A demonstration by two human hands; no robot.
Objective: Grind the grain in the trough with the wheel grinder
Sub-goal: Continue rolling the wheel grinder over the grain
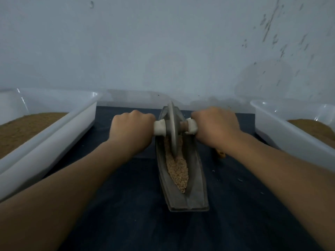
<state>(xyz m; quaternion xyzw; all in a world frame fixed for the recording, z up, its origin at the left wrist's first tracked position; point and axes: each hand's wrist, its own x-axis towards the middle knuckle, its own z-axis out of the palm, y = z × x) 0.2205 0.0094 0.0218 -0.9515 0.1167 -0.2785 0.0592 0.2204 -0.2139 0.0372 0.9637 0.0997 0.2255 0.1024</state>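
A narrow grey boat-shaped trough lies lengthwise on a dark blue cloth, holding pale tan grain along its groove. A grey wheel grinder stands upright in the far half of the trough, its rim sunk in the grain. A handle wrapped in white runs through the wheel's hub to both sides. My left hand grips the left end of the handle, and my right hand grips the right end. Both forearms stretch forward from the near corners of the view.
A white plastic tub with brown powder stands on the left, another white tub with brown powder on the right. A pale wall rises just behind the trough. A small yellowish object peeks out under my right wrist. The dark blue cloth covers the surface.
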